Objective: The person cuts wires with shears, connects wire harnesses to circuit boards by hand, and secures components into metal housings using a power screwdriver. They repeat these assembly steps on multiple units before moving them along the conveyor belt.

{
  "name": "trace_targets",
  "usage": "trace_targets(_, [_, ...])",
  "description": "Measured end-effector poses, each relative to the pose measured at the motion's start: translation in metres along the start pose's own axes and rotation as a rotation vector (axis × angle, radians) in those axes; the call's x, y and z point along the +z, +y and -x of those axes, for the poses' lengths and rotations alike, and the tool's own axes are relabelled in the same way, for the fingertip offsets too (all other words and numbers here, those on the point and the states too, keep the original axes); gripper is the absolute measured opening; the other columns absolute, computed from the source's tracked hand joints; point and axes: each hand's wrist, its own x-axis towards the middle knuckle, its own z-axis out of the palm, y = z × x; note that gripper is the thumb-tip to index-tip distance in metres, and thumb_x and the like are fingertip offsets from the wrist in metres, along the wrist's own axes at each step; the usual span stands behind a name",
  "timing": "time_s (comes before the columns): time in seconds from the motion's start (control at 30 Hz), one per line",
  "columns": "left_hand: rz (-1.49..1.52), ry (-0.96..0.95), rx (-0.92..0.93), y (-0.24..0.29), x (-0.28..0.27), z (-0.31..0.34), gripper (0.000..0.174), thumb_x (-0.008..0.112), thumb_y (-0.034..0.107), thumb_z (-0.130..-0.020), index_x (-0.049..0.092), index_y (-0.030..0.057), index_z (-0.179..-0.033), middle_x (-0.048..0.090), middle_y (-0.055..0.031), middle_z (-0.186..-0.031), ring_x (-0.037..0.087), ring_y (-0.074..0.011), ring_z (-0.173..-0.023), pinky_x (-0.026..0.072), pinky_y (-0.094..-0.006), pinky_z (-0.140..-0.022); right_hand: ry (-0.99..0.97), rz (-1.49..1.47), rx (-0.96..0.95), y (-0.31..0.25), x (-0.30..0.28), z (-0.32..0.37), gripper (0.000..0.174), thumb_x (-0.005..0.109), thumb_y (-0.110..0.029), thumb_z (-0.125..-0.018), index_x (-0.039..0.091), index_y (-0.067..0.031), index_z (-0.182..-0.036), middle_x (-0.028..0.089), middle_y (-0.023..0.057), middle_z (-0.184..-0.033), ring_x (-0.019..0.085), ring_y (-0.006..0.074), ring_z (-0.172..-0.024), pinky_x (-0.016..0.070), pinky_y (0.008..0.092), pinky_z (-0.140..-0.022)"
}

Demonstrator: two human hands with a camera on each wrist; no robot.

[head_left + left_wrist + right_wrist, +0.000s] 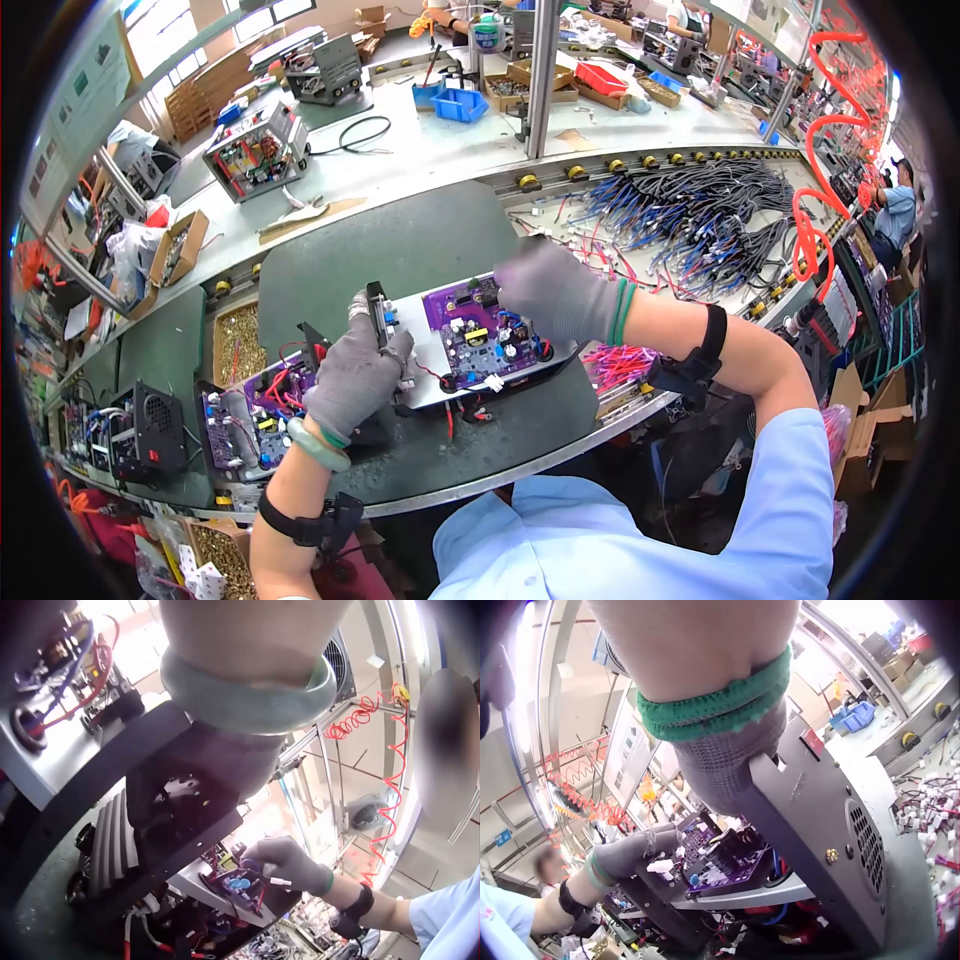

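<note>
A metal chassis with a purple circuit board (pixel 480 335) lies on the dark green work mat (pixel 390 240) in front of me. My left hand (pixel 358 375), in a grey glove, grips its left end panel, thumb towards the board. At the other end my gloved right hand (pixel 565 295) is curled at the black end panel (pixel 817 832), which has a round fan grille. That panel partly covers the right hand's fingers in the right wrist view. A white connector (pixel 494 383) hangs at the board's near edge, and red leads (pixel 450 420) trail below it.
Left of the chassis sits another unit with a purple board (pixel 270 400), then a black fan case (pixel 158 430). A bundle of cables (pixel 700 220) lies at right behind the roller rail (pixel 575 173). An opened machine (pixel 258 150) and blue bins (pixel 460 105) stand beyond.
</note>
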Motion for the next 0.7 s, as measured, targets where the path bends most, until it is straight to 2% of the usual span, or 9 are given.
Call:
trace_targets(0.03, [0.003, -0.007, -0.013, -0.004, 0.002, -0.003, 0.07, 0.057, 0.044, -0.096, 0.039, -0.0021, -0.146, 0.057, -0.0338, -0.129, 0.061, -0.0494, -0.115, 0.0462, -0.0512, -0.101, -0.002, 0.009, -0.017, 0.003, 0.004, -0.002, 0.007, 0.073, -0.017, -0.072, 0.072, -0.0128, -0.078, 0.069, 0.0062, -0.073, 0.071, 0.0248, -0.075, 0.0541, 0.0383, -0.073])
trace_targets(0.1, [-0.042, 0.018, 0.125, -0.014, 0.007, -0.008, 0.068, 0.053, 0.043, -0.098, 0.039, -0.004, -0.144, 0.063, -0.0344, -0.118, 0.064, -0.0492, -0.11, 0.0483, -0.0515, -0.097, -0.077, 0.049, -0.026, 0.001, -0.001, -0.004, 0.007, 0.074, -0.019, -0.073, 0.073, -0.013, -0.077, 0.071, 0.0064, -0.076, 0.073, 0.0224, -0.08, 0.0559, 0.0356, -0.074])
trace_targets(0.13, [-0.039, 0.017, 0.113, -0.015, 0.008, -0.008, 0.068, 0.053, 0.043, -0.098, 0.039, -0.004, -0.144, 0.063, -0.0344, -0.118, 0.064, -0.0492, -0.11, 0.0483, -0.0515, -0.097, -0.078, 0.044, -0.037, 0.001, -0.003, -0.006, 0.007, 0.074, -0.019, -0.073, 0.073, -0.013, -0.077, 0.071, 0.0064, -0.076, 0.073, 0.0224, -0.08, 0.0559, 0.0356, -0.074])
trace_targets(0.2, [0.009, 0.022, 0.1, -0.014, 0.009, -0.009, 0.062, 0.051, 0.041, -0.098, 0.042, -0.0038, -0.139, 0.068, -0.032, -0.108, 0.064, -0.0492, -0.108, 0.0483, -0.051, -0.097, -0.255, 0.162, -0.147, 0.001, -0.004, -0.007, 0.01, 0.076, -0.02, -0.072, 0.073, -0.0116, -0.077, 0.071, 0.0071, -0.077, 0.073, 0.0231, -0.08, 0.0564, 0.036, -0.073])
trace_targets(0.37, [-0.044, 0.06, 0.054, -0.017, 0.012, -0.006, 0.061, 0.052, 0.044, -0.098, 0.045, -0.0035, -0.135, 0.066, -0.0339, -0.109, 0.064, -0.0493, -0.108, 0.0483, -0.051, -0.097, -0.115, -0.018, 0.05, 0.0, -0.002, 0.0, 0.021, 0.083, -0.019, -0.068, 0.07, -0.0102, -0.083, 0.071, 0.0086, -0.077, 0.074, 0.0269, -0.08, 0.0577, 0.0379, -0.073])
trace_targets(0.5, [-0.015, 0.028, 0.069, -0.011, 0.007, -0.005, 0.062, 0.054, 0.046, -0.096, 0.048, -0.0058, -0.131, 0.067, -0.0339, -0.108, 0.065, -0.049, -0.108, 0.0485, -0.0509, -0.097, -0.139, 0.04, 0.088, -0.001, 0.002, -0.003, 0.032, 0.087, -0.017, -0.063, 0.07, -0.0098, -0.089, 0.071, 0.0094, -0.079, 0.074, 0.0264, -0.08, 0.0576, 0.0386, -0.073])
trace_targets(0.63, [-0.01, 0.027, 0.11, -0.018, 0.009, -0.007, 0.063, 0.055, 0.047, -0.096, 0.053, -0.0092, -0.122, 0.067, -0.0338, -0.106, 0.064, -0.0496, -0.108, 0.0491, -0.0512, -0.096, -0.138, 0.064, 0.018, 0.005, 0.013, -0.002, 0.035, 0.088, -0.018, -0.06, 0.07, -0.0107, -0.089, 0.072, 0.0082, -0.08, 0.074, 0.0255, -0.08, 0.0571, 0.0404, -0.072])
trace_targets(0.7, [-0.016, 0.032, 0.099, -0.019, 0.01, -0.007, 0.058, 0.055, 0.046, -0.096, 0.056, -0.0072, -0.118, 0.066, -0.0329, -0.105, 0.064, -0.0489, -0.107, 0.0485, -0.0507, -0.095, -0.076, 0.059, 0.005, 0.007, 0.019, -0.002, 0.035, 0.089, -0.02, -0.059, 0.071, -0.0118, -0.088, 0.072, 0.0073, -0.079, 0.074, 0.0254, -0.079, 0.0562, 0.0412, -0.071])
